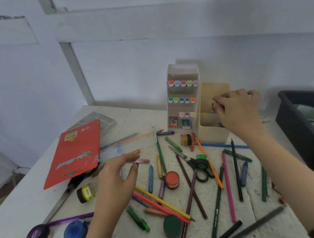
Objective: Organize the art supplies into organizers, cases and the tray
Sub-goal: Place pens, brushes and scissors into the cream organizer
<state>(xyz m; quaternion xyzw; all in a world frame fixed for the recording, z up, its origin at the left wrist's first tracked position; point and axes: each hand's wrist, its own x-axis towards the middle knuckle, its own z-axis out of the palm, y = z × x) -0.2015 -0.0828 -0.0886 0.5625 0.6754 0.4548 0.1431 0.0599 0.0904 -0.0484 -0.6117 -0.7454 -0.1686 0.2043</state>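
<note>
Coloured pencils [228, 188], crayons [150, 178], markers [173, 141], small paint pots [172, 179] and black scissors [202, 173] lie scattered over the white table [14, 221]. A white tiered organizer [183, 91] holds rows of markers, with a cream bin [212, 131] beside it. My right hand [239, 111] hovers over the cream bin with its fingertips bunched together; whether they hold anything is hidden. My left hand [117, 179] hangs above the table, thumb and forefinger apart, over a pink crayon [142, 161]. Its forefinger tip reaches the edge of a clear plastic case [130, 144].
A red cardboard pencil pack [75, 154] lies at the left over a dark pouch, with a grey sectioned tray [104, 120] behind it. A black tub [301, 127] stands at the right edge. A green tape roll [201, 159] sits mid-table. The wall is close behind.
</note>
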